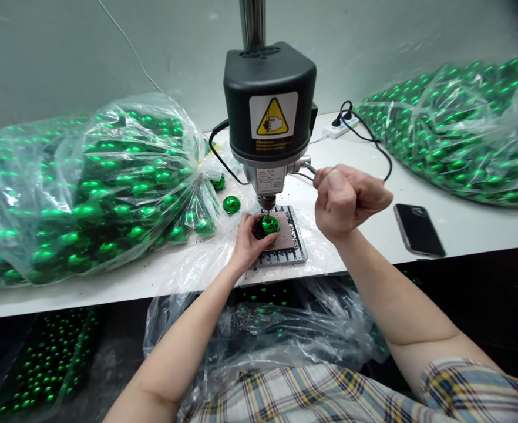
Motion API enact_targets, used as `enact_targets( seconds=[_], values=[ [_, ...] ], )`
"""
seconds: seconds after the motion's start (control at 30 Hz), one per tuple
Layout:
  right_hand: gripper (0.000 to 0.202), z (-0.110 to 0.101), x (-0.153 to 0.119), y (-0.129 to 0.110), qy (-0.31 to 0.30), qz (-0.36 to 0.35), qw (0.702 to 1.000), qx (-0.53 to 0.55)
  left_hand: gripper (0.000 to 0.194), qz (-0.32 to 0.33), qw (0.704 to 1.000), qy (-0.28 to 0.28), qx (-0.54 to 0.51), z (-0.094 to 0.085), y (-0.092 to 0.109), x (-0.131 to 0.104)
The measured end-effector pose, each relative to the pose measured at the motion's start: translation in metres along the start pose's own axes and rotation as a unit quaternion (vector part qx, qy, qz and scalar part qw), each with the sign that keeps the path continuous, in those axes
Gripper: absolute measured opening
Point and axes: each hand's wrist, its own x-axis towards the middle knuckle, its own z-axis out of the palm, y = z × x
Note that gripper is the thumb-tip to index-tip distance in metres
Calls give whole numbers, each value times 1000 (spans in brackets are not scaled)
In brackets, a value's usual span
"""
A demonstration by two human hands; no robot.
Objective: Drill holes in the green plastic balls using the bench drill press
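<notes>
Green metallic ball (271, 224) sits on the pinkish board (288, 235) atop the drill press's (270, 88) slotted base plate (302, 255), near the counter's (474, 226) front edge, right below the chuck (266, 202). Your left hand (250, 238) pinches it between thumb and fingers. Your right hand (349, 200) is curled into a fist around the feed lever (310, 168). Right of that hand, a smartphone (419, 230) lies by the front edge.

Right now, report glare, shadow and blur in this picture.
Head view: glints on the held green ball and the plastic bag at left; deep shadow below the white table; small print on the warning label too blurred to read; top-right corner dark.
</notes>
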Motion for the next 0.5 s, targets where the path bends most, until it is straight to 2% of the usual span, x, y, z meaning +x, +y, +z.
enact_targets(
  seconds=[0.17, 0.33, 0.4, 0.5],
  values=[
    [53, 2, -4, 12, 62, -90, 992, 69, 49, 8, 1000, 3, 15, -1, 0, 0],
    [50, 1, -14, 14, 35, -165, 979, 117, 49, 2, 1000, 7, 17, -2, 1, -2],
    [50, 4, -9, 9, 52, -149, 981, 117, 48, -2, 1000, 7, 19, -2, 3, -2],
    [52, 13, 21, 0, 108, -50, 986, 114, 47, -9, 1000, 6, 26, -1, 6, 0]
  ],
)
